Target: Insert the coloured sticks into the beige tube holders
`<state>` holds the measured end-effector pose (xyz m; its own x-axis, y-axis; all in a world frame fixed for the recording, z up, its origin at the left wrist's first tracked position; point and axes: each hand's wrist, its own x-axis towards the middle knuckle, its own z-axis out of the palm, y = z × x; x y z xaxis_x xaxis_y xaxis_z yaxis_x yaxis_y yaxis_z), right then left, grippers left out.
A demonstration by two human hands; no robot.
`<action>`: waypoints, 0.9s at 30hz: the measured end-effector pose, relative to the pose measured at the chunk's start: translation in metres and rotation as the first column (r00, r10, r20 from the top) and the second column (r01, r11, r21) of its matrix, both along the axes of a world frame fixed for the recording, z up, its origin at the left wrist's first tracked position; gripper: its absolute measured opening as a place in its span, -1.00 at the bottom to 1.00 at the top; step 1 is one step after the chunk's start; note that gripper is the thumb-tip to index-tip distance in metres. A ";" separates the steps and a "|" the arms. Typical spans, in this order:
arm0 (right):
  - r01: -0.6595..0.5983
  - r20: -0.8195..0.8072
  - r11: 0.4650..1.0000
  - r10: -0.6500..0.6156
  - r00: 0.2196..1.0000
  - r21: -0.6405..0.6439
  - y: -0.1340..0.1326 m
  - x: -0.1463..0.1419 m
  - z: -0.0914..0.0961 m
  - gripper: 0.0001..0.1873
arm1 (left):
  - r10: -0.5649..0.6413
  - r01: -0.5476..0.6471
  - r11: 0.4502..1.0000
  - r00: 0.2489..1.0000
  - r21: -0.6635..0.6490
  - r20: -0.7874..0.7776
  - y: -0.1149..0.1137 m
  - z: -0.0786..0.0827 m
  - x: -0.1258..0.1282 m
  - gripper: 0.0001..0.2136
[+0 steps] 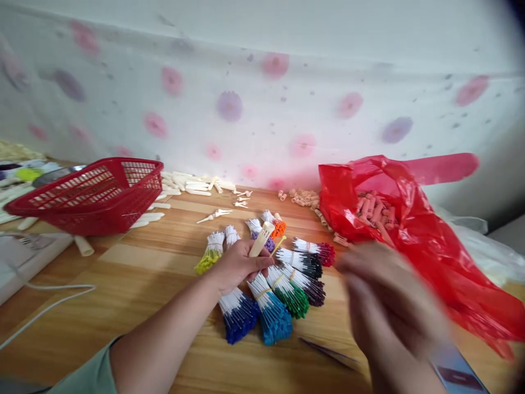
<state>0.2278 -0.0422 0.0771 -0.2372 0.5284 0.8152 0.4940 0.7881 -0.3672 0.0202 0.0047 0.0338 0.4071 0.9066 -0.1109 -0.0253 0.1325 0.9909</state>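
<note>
My left hand is closed around a cream plastic holder with a thin yellow stick poking out beside it. It hovers over several bundles of white-handled sticks with coloured tips, in blue, green, yellow, orange, purple and red, lying on the wooden table. My right hand is smeared by motion in front of a red plastic bag that holds pinkish small tubes. Its fingers cannot be made out.
A red mesh basket stands at the left, with cream plastic pieces scattered behind it along the flowered wall cloth. A white cable runs across the left front. Loose pinkish tubes lie near the bag.
</note>
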 end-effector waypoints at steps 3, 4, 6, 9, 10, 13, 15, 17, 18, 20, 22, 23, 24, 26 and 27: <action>-0.043 -0.059 0.992 0.037 0.998 -0.115 0.017 0.000 -0.011 -0.71 | -0.080 0.080 0.997 0.996 0.002 0.026 -0.002 0.000 0.000 -0.68; -0.089 -0.083 0.984 0.077 0.994 -0.155 0.023 -0.001 -0.016 -0.70 | -0.098 0.098 0.995 0.995 0.001 0.031 -0.003 0.000 0.000 -0.68; -0.164 -0.119 0.964 0.142 0.983 -0.207 0.031 -0.002 -0.024 -0.70 | -0.126 0.126 0.992 0.991 -0.012 0.036 -0.004 0.000 0.001 -0.68; -0.197 -0.159 0.956 0.164 0.974 -0.218 0.033 -0.005 -0.031 -0.73 | -0.160 0.161 0.986 0.986 -0.041 0.042 -0.005 -0.001 0.003 -0.69; -0.203 -0.172 0.953 0.166 0.971 -0.227 0.032 -0.005 -0.032 -0.75 | -0.165 0.167 0.985 0.985 -0.053 0.045 -0.006 -0.001 0.004 -0.69; -0.249 -0.179 0.930 0.205 0.962 -0.270 0.026 -0.008 -0.033 -0.84 | -0.160 0.163 0.983 0.986 -0.078 0.051 -0.008 -0.001 0.006 -0.69; -0.291 -0.176 0.905 0.246 0.953 -0.309 0.024 -0.009 -0.034 -0.88 | -0.157 0.162 0.983 0.986 -0.081 0.064 -0.008 0.000 0.007 -0.69; -0.327 -0.216 0.880 0.265 0.940 -0.343 0.023 -0.009 -0.034 -0.89 | -0.179 0.186 0.979 0.980 -0.082 0.090 -0.009 0.000 0.007 -0.69; -0.347 -0.244 0.868 0.273 0.931 -0.355 0.024 -0.009 -0.035 -0.88 | -0.197 0.206 0.975 0.975 -0.080 0.105 -0.009 0.000 0.007 -0.70; -0.397 -0.290 0.842 0.302 0.908 -0.366 0.024 -0.009 -0.035 -0.87 | -0.232 0.243 0.967 0.964 -0.074 0.132 -0.009 -0.001 0.006 -0.71; -0.452 -0.308 0.816 0.354 0.883 -0.360 0.024 -0.009 -0.035 -0.87 | -0.259 0.272 0.960 0.954 -0.071 0.152 -0.010 -0.003 0.006 -0.71; -0.473 -0.309 0.806 0.376 0.873 -0.357 0.023 -0.010 -0.035 -0.87 | -0.271 0.285 0.956 0.949 -0.070 0.160 -0.011 -0.003 0.007 -0.71; -0.490 -0.309 0.798 0.395 0.865 -0.351 0.023 -0.011 -0.035 -0.87 | -0.284 0.298 0.952 0.944 -0.070 0.168 -0.011 -0.005 0.007 -0.71; -0.509 -0.301 0.791 0.422 0.855 -0.340 0.021 -0.012 -0.032 -0.87 | -0.298 0.311 0.949 0.938 -0.050 0.180 -0.011 -0.007 0.008 -0.68; -0.513 -0.293 0.787 0.430 0.854 -0.341 0.020 -0.011 -0.031 -0.89 | -0.295 0.304 0.952 0.940 -0.029 0.175 -0.011 -0.008 0.008 -0.66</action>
<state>0.2164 -0.0222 0.0463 -0.4053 0.6742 0.6174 -0.0137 0.6708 -0.7415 0.0284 -0.0063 0.0262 0.6755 0.7346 -0.0639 -0.1401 0.2130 0.9670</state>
